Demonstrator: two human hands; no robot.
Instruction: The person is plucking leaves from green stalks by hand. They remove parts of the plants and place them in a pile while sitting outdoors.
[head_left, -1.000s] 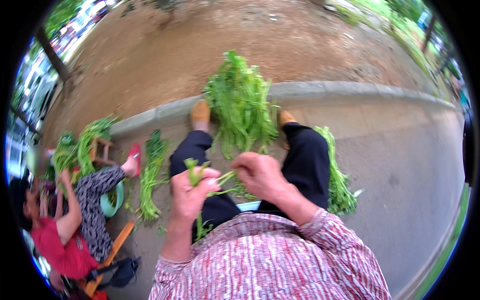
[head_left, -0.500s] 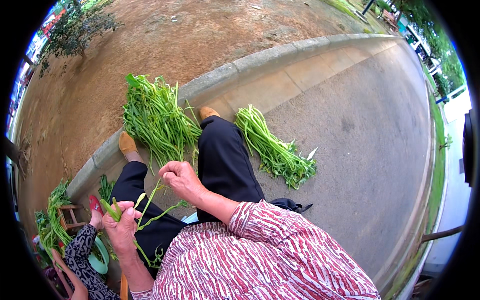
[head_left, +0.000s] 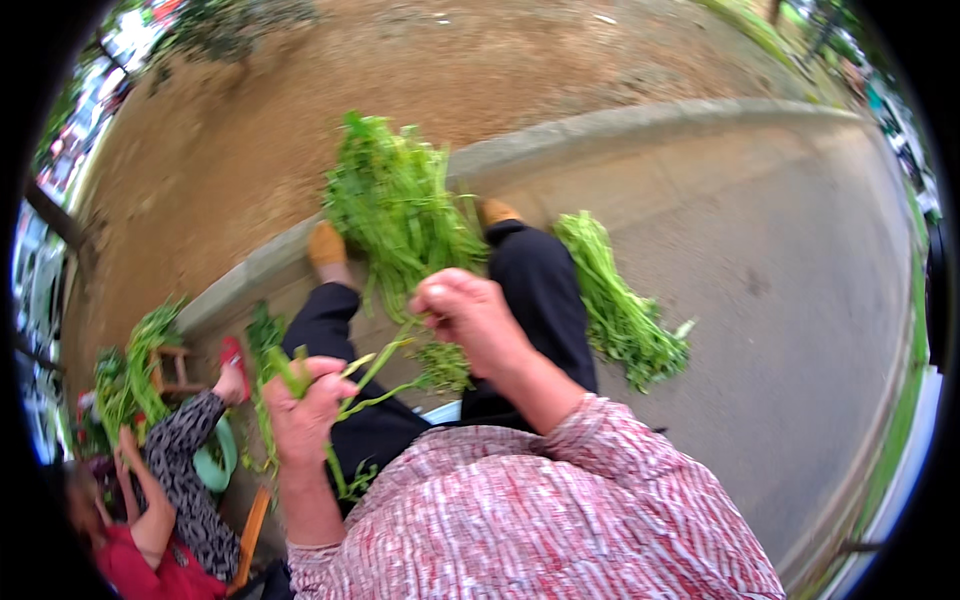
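Note:
My left hand is closed around a few thick green vegetable stems, whose cut ends stick up past the fingers. Thinner leafy stalks trail below that hand. In front of my right knee, my right hand is closed in a pinch at the upper end of a thin green stem that slants up from the left hand; motion blur softens the fingertips. A big pile of leafy greens lies between my feet, against the kerb. Another bundle of greens rests on the pavement to the right of my knee.
Loose trimmings lie between my legs. At the lower left sits another person in a red top, beside a green basin, a small wooden stool and more greens. A concrete kerb separates brown soil from pavement.
The view has swung left, so everything sits farther right and more of the other person shows. Both hands keep their holds on the stems; the right hand is blurred.

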